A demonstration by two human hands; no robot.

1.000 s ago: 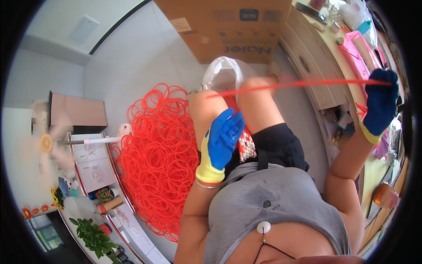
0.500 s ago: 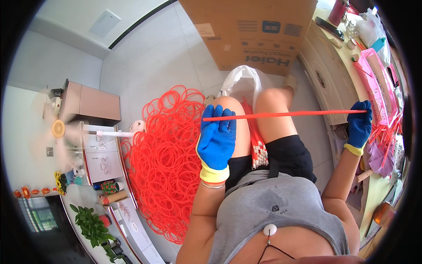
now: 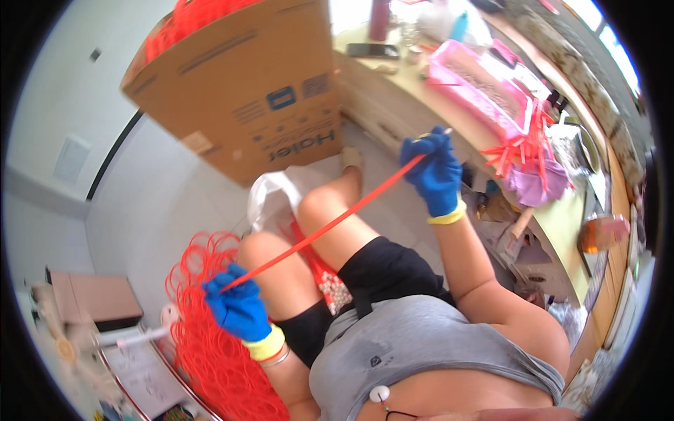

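The left grip (image 3: pixel 237 307), in a blue glove with a yellow cuff, is nearly closed, its fingers curled over one end of a red strip (image 3: pixel 330 226). The right grip (image 3: pixel 432 175), gloved alike, is folded into a loose fist about the other end, and a small pale tip shows just past its fingers. Blur around both gloves makes it hard to be sure how firmly each one presses. The strip runs straight between the two grips, rising from the left one to the right one and passing across in front of the knees. Below the strip, between the grips, a bundle of red strips with whitish ends (image 3: pixel 331 286) lies between the thighs, next to black shorts (image 3: pixel 390 266). A heap of red rings (image 3: pixel 217 368) spreads over the floor below and behind the left grip. Above that grip, beyond the knees, stands a white bag (image 3: pixel 265 193), and farther off a large cardboard box (image 3: pixel 232 98) with more red material at its top. Beyond the right grip is the surface (image 3: pixel 564 242), carrying a pink basket (image 3: pixel 484 116); to that grip's right lie loose red strips (image 3: pixel 539 133) and a purple cloth (image 3: pixel 537 184).
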